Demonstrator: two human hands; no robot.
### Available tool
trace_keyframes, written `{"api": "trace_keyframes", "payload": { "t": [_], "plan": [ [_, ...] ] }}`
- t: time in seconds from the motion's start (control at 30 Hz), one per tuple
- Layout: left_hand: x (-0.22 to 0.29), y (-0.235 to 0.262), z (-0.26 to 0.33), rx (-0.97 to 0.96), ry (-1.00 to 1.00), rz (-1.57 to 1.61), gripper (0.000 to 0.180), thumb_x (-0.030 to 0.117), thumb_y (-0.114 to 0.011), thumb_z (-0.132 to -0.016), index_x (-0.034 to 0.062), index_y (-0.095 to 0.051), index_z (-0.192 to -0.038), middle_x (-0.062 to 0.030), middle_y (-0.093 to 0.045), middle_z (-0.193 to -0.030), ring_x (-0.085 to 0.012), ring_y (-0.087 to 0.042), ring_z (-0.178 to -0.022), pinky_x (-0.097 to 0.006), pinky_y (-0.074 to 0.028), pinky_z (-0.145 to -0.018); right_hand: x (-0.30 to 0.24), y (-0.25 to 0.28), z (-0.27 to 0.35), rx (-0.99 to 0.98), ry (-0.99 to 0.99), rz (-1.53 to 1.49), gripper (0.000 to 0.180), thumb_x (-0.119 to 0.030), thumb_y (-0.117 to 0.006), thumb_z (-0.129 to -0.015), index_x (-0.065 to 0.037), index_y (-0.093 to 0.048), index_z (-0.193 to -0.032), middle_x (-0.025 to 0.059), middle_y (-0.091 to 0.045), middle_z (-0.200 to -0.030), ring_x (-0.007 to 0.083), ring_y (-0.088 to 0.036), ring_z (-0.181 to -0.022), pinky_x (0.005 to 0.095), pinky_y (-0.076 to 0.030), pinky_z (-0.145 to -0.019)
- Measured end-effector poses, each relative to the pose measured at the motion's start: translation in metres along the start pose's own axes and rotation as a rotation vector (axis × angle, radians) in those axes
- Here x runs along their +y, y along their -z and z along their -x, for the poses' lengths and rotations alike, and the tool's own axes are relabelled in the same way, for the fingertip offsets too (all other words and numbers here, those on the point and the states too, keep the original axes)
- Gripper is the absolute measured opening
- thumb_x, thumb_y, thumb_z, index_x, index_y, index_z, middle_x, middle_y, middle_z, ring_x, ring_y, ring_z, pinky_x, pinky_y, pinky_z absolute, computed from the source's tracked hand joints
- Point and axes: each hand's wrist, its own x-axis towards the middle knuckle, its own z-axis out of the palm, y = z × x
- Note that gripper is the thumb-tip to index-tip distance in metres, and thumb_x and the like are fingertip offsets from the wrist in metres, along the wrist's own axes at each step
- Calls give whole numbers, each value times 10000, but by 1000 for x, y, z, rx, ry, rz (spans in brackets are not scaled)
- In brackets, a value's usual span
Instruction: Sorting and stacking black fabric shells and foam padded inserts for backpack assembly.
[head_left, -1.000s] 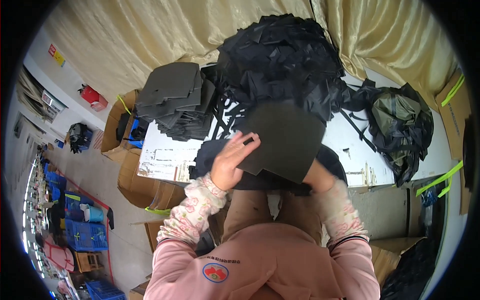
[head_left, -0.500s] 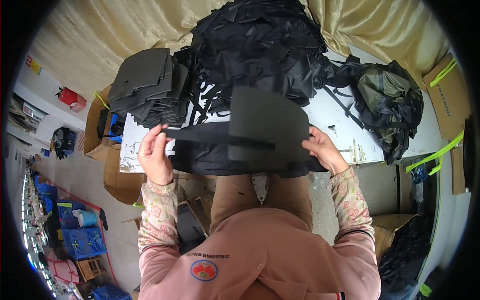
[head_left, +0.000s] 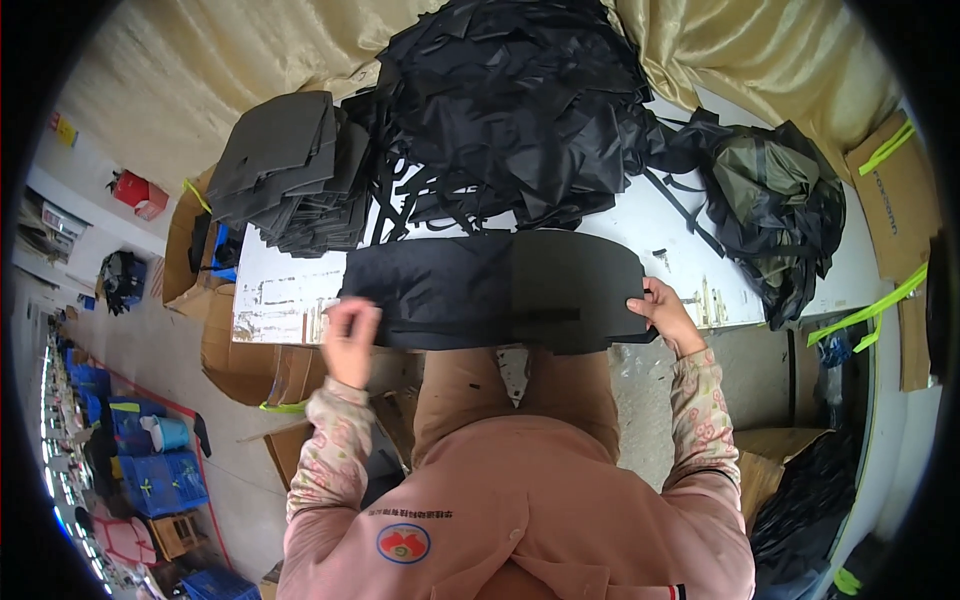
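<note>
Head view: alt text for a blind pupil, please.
The person's right hand holds the right edge of a dark grey panel over black fabric on a white table; the left hand, blurred, is at the fabric's left end. Behind are stacked grey panels and a black heap.

The single view came from a wide fisheye camera, the left one of a side-by-side pair on the person's head. It looked steeply down over the pink collared shirt (head_left: 540,470) at the near side, with the bare left hand (head_left: 352,335) and bare right hand (head_left: 666,310) about mid-view. It faced across the scuffed white table (head_left: 280,300) toward the shiny gold fabric curtain (head_left: 250,65) on the far side. Though close above the table, it reached wide, taking in grey floor (head_left: 240,475) at left and an upright brown cardboard panel (head_left: 905,250) at right.
</note>
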Motion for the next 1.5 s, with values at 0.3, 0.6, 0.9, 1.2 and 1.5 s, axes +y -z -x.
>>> {"api": "trace_keyframes", "payload": {
  "t": [0.3, 0.6, 0.9, 1.2, 1.5],
  "plan": [
    [63, -179, 88, -655, 1263, 1353, 417, 297, -570, -943, 31, -485, -1252, -107, -511, -1302, -246, -490, -1214, -409, -371, -1058, -25, -4, 18, -96, 3, -258, 319, -107, -700, -842, -40, -555, -1117, 6, -675, -895, 3, -558, -661, 139, -313, -476],
    [48, -214, 73, -375, 1150, 1347, 282, 55, -621, -877, 39, -571, -1155, -69, -612, -1162, -213, -579, -1081, -375, -463, -963, -17, -26, 22, 19, 61, -17, 341, 26, -634, -839, -7, -464, -1133, 69, -678, -910, 74, -612, -714, 189, -456, -562],
    [42, -213, 79, -419, 1130, 1341, 308, 32, -610, -875, 26, -564, -1179, -85, -602, -1190, -228, -570, -1107, -398, -454, -987, -15, -31, 23, 88, 211, 130, 338, 66, -625, -831, 26, -446, -1115, 110, -640, -970, 140, -613, -894, 257, -478, -791],
    [52, -210, 80, -462, 1096, 1368, 310, 95, -613, -896, 29, -550, -1192, -87, -578, -1216, -238, -543, -1143, -416, -405, -1029, -20, -31, 26, 216, 208, 467, 338, 30, -640, -834, 31, -457, -1117, 126, -640, -972, 186, -622, -885, 290, -483, -792],
    [41, -159, 87, -1166, 1242, 918, 268, 200, -619, -910, 38, -620, -1123, -85, -647, -1091, -231, -594, -1063, -370, -453, -938, -17, -13, 20, 120, 71, 449, 350, -37, -707, -797, 21, -527, -1092, 130, -641, -949, 194, -632, -841, 318, -500, -743]
  ]
}}
